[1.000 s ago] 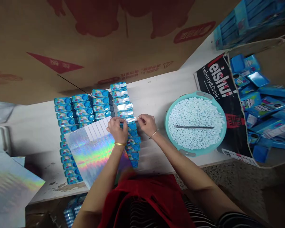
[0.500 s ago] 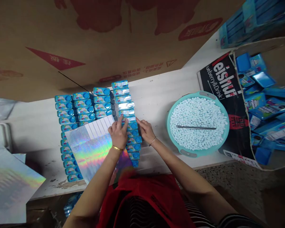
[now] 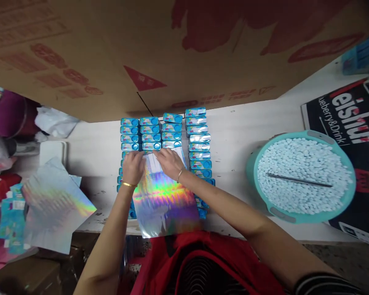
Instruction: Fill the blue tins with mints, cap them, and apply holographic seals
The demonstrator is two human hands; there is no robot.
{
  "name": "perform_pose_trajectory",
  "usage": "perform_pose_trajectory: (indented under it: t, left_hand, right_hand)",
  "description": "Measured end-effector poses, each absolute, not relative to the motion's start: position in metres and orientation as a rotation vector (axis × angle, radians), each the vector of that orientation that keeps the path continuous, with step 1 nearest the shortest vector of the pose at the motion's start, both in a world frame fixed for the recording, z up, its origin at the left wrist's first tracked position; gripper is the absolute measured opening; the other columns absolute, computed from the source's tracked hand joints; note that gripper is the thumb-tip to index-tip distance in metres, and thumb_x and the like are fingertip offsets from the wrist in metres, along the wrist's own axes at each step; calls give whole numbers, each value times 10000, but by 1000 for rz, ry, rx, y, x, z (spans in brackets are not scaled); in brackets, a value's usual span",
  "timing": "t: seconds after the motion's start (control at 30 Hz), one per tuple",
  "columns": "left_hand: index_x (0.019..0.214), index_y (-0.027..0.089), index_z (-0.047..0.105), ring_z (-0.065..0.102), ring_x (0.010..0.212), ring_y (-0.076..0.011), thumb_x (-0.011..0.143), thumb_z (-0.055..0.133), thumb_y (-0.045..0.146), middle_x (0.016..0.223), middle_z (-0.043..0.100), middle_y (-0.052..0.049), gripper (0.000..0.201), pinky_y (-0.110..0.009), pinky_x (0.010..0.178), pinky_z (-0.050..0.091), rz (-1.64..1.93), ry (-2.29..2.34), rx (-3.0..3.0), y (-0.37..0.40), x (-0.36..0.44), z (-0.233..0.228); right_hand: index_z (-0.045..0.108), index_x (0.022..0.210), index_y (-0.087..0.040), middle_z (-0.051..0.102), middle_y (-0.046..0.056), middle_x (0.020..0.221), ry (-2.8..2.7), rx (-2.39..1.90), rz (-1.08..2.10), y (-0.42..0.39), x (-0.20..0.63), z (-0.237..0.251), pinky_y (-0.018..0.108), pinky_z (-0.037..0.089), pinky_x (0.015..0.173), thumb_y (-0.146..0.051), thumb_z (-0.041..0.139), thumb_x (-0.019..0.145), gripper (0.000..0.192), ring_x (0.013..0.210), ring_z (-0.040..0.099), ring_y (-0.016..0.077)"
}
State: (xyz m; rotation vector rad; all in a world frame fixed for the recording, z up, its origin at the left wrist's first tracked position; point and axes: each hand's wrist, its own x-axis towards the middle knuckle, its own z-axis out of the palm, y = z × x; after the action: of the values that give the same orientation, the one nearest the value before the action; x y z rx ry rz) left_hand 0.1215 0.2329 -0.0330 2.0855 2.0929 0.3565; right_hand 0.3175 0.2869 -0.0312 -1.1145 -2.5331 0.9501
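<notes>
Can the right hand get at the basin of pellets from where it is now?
Probably yes. The right hand rests on the foil sheet, and only bare table lies between it and the basin, which is open-topped.

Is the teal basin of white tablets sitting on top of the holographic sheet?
No, the teal basin stands on the table, apart from the holographic sheet.

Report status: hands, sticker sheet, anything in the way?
Left hand and right hand both on holographic sticker sheet, at its top edge. Sheet lies over blue tins. Nothing in the way.
</notes>
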Motion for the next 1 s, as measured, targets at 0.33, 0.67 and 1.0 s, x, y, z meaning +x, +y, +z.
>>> perform_pose_trajectory:
  t: [0.33, 0.67, 1.0]
  left_hand:
    - [1095, 273, 671, 531, 897, -254, 926, 473, 317, 1038, 665, -101, 265, -403, 752, 330, 279, 2014, 2264, 221, 120, -49]
    - [879, 219, 626, 589, 886, -209, 900, 538, 278, 942, 689, -67, 108, -401, 862, 349, 536, 1986, 2073, 186, 148, -22]
    - [766, 177, 582, 611, 694, -108, 712, 763, 292, 713, 606, 30, 221, -263, 743, 478, 1601, 1808, 507, 184, 230, 43]
  right_hand:
    - [581, 1259, -180, 576, 141, 1097, -2651, -1248, 852, 285, 292, -50, 382, 337, 817, -217, 365, 995, 343, 1002, 447, 275]
    - [600, 1234, -162, 566, 152, 1111, -2601, -1276, 954, 289, 289, -48, 394, 361, 842, -209, 381, 987, 334, 1019, 455, 278]
    - [620, 974, -203, 614, 35, 898, -1303, -1111, 1851, 238, 351, -8, 312, 452, 781, -620, 421, 910, 466, 837, 566, 167]
